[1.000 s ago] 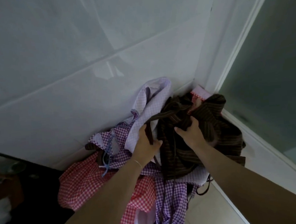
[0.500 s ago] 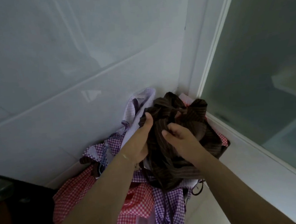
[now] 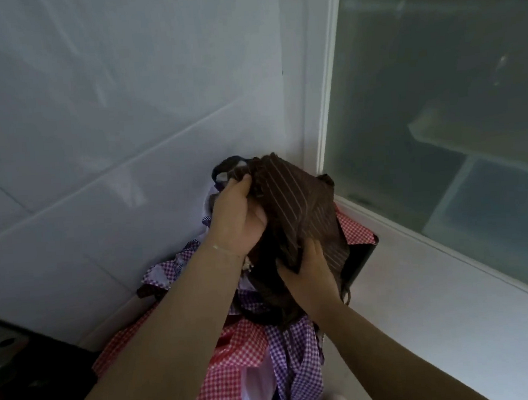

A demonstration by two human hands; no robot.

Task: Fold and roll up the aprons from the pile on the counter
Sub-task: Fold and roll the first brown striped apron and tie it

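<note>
- Both hands, left (image 3: 238,223) and right (image 3: 308,273), clutch the brown pinstriped cloth apron (image 3: 300,203) above the gingham pile (image 3: 251,350) on the tabletop (image 3: 419,298).
- Lift straight up, freeing tangled straps before spreading.

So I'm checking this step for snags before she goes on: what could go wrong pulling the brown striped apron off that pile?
Both the left hand and right hand grip the brown striped apron bunched, and a dark strap loops loose near the left hand, so ties may tangle. The purple checked apron and red checked apron below hang over the counter edge and could be dragged off.
</note>
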